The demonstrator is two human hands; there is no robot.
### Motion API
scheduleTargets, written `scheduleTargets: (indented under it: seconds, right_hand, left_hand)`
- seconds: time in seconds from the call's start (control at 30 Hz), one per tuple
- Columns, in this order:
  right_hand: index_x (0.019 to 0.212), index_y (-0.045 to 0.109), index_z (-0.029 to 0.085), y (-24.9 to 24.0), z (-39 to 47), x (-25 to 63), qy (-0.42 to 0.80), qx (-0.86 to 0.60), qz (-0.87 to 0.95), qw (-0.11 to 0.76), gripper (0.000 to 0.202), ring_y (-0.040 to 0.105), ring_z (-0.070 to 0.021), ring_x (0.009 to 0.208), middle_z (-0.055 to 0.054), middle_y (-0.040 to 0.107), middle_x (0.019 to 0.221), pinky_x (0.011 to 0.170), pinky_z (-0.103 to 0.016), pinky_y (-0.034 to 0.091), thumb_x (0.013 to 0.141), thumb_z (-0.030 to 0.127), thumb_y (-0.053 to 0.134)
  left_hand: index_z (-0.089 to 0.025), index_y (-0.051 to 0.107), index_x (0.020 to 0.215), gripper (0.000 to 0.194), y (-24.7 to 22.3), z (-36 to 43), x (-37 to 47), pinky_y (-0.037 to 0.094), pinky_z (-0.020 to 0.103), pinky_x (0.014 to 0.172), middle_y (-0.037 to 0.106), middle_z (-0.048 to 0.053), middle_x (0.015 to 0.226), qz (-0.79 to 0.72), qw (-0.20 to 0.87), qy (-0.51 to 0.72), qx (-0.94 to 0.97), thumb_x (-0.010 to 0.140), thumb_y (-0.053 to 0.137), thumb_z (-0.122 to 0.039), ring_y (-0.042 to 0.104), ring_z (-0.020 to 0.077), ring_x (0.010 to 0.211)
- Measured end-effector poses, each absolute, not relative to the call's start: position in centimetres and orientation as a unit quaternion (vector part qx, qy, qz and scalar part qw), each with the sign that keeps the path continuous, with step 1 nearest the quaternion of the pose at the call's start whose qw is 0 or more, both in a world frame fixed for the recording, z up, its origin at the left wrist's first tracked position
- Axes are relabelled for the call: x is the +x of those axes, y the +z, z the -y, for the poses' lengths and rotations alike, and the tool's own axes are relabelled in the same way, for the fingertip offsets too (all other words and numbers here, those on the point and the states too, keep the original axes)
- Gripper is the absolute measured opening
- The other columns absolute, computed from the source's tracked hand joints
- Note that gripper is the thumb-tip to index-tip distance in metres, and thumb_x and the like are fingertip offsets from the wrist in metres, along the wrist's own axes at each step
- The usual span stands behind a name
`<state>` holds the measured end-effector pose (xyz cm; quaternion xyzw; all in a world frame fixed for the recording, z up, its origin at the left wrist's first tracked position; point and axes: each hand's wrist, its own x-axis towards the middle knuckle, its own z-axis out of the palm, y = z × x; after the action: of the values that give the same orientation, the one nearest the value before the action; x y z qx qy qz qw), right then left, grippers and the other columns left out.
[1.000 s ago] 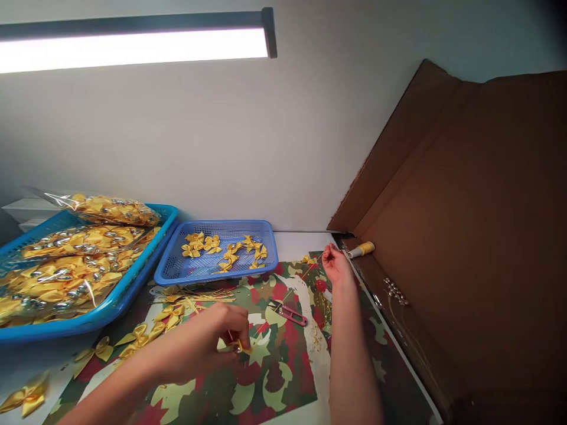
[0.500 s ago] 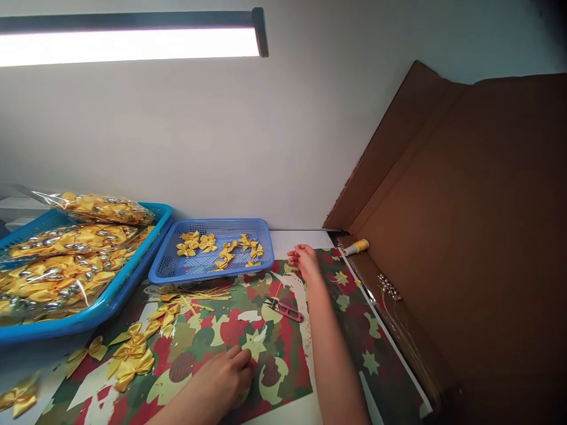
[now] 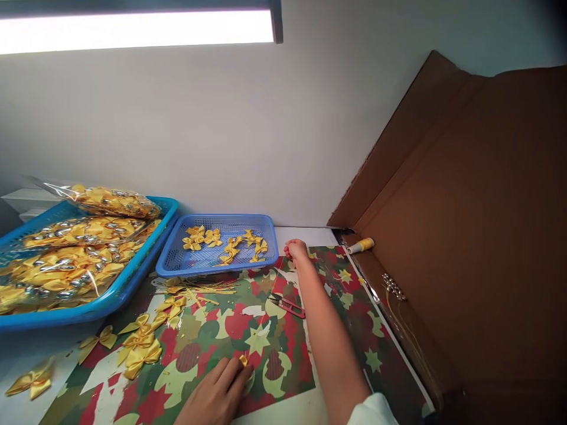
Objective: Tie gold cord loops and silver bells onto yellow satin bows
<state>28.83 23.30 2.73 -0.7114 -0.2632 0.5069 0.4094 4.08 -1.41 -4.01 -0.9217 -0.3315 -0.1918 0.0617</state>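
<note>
At the lower centre my left hand is closed, with a small bit of a yellow bow showing at its fingertips. My right hand is stretched far forward, just right of the small blue basket. Its fingers are curled closed around a thin thread, which runs down toward my left hand. Between the hands lie small red-handled snips on the patterned sheet. Several loose yellow bows lie left of my left hand, and more yellow bows sit in the small basket.
A larger blue basket at left holds clear bags of yellow bows. Thin yellow strips lie before the small basket. At right are a thread spool, silvery beads and a tall cardboard panel. A lamp hangs above.
My right hand has moved slightly forward and its fingers have curled in. My left hand has turned and shifted lower, and yellow now shows at its fingertips. The view has shifted a little.
</note>
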Motion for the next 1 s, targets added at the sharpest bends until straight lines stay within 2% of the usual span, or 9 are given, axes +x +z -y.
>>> scheduleTargets:
  seconds: [0.1, 0.27, 0.4, 0.5, 0.6, 0.7, 0.77, 0.9, 1.0]
  right_hand:
    - [0.129, 0.060, 0.017, 2.5, -23.4, 28.5, 0.503, -0.720, 0.277, 0.390, 0.036, 0.066, -0.0244, 0.109, -0.010, 0.063, 0.129, 0.091, -0.045, 0.058, 0.098, 0.035, 0.063]
    - [0.128, 0.060, 0.017, 2.3, -23.6, 28.3, 0.471, -0.740, 0.309, 0.368, 0.036, 0.066, -0.0243, 0.109, -0.010, 0.063, 0.129, 0.091, -0.045, 0.058, 0.098, 0.034, 0.063]
    - [0.128, 0.061, 0.018, 2.2, -23.4, 28.5, 0.428, -0.759, 0.342, 0.352, 0.034, 0.066, -0.0240, 0.109, -0.010, 0.062, 0.131, 0.090, -0.044, 0.058, 0.098, 0.034, 0.063]
    - [0.127, 0.062, 0.019, 2.3, -22.9, 28.8, 0.396, -0.765, 0.374, 0.345, 0.033, 0.065, -0.0241, 0.109, -0.010, 0.062, 0.131, 0.090, -0.043, 0.058, 0.098, 0.034, 0.063]
    - [0.125, 0.063, 0.020, 2.7, -22.0, 29.0, 0.361, -0.762, 0.406, 0.351, 0.031, 0.065, -0.0245, 0.110, -0.009, 0.063, 0.131, 0.091, -0.042, 0.058, 0.098, 0.035, 0.063]
    - [0.126, 0.063, 0.019, 3.5, -20.9, 29.1, 0.322, -0.749, 0.439, 0.377, 0.032, 0.065, -0.0245, 0.109, -0.009, 0.062, 0.132, 0.090, -0.042, 0.058, 0.098, 0.034, 0.063]
    - [0.125, 0.063, 0.019, 4.0, -19.9, 29.1, 0.294, -0.736, 0.458, 0.402, 0.030, 0.065, -0.0232, 0.109, -0.010, 0.063, 0.131, 0.090, -0.043, 0.058, 0.099, 0.034, 0.062]
    - [0.101, 0.073, 0.016, 4.8, -17.3, 28.8, 0.247, -0.697, 0.491, 0.460, 0.014, 0.066, -0.0165, 0.081, -0.007, 0.072, 0.105, 0.083, -0.034, 0.056, 0.094, 0.023, 0.063]
    - [0.088, 0.076, 0.017, 5.2, -15.1, 28.5, 0.232, -0.660, 0.514, 0.497, 0.016, 0.056, -0.0121, 0.058, -0.004, 0.073, 0.092, 0.067, -0.028, 0.050, 0.087, 0.020, 0.060]
  left_hand:
    - [-0.023, 0.068, 0.122, 0.044, -3.3, 1.2, 4.3, 0.059, 0.030, 0.083, 0.075, 0.006, 0.107, 0.342, 0.038, -0.191, -0.919, 0.087, 0.050, -0.004, 0.070, 0.0235, 0.097]
    - [-0.023, 0.067, 0.122, 0.032, -1.9, 0.6, 5.2, 0.060, 0.027, 0.074, 0.073, 0.006, 0.102, 0.367, -0.071, -0.184, -0.909, 0.091, 0.063, -0.026, 0.071, 0.0217, 0.088]
    - [-0.023, 0.067, 0.118, 0.033, -1.8, 0.4, 5.8, 0.059, 0.032, 0.066, 0.072, 0.008, 0.093, 0.378, -0.125, -0.188, -0.898, 0.086, 0.060, -0.023, 0.069, 0.0248, 0.082]
    - [-0.024, 0.067, 0.120, 0.031, -0.5, -0.9, 5.2, 0.058, 0.033, 0.069, 0.071, 0.008, 0.095, 0.362, -0.146, -0.203, -0.898, 0.092, 0.053, -0.026, 0.069, 0.0241, 0.083]
    - [-0.022, 0.071, 0.108, 0.028, 1.7, -4.1, 3.2, 0.056, 0.031, 0.068, 0.071, 0.009, 0.096, 0.415, -0.101, -0.187, -0.885, 0.097, 0.046, -0.019, 0.070, 0.0222, 0.081]
    - [-0.019, 0.074, 0.106, 0.034, 3.7, -8.2, 0.5, 0.055, 0.036, 0.076, 0.072, 0.011, 0.099, 0.470, 0.002, -0.056, -0.881, 0.094, 0.045, -0.006, 0.069, 0.0257, 0.089]
    - [-0.016, 0.075, 0.098, 0.031, 4.4, -10.5, -0.8, 0.053, 0.035, 0.070, 0.070, 0.014, 0.099, 0.459, 0.031, -0.008, -0.888, 0.092, 0.048, -0.002, 0.067, 0.0274, 0.088]
    - [-0.018, 0.074, 0.083, 0.028, 4.8, -13.0, -2.1, 0.051, 0.032, 0.070, 0.068, 0.010, 0.094, 0.400, 0.008, 0.008, -0.917, 0.092, 0.053, -0.003, 0.065, 0.0241, 0.084]
    - [-0.019, 0.073, 0.085, 0.026, 4.8, -13.9, -2.5, 0.050, 0.030, 0.070, 0.066, 0.009, 0.096, 0.361, -0.007, 0.014, -0.933, 0.094, 0.052, -0.007, 0.064, 0.0224, 0.083]
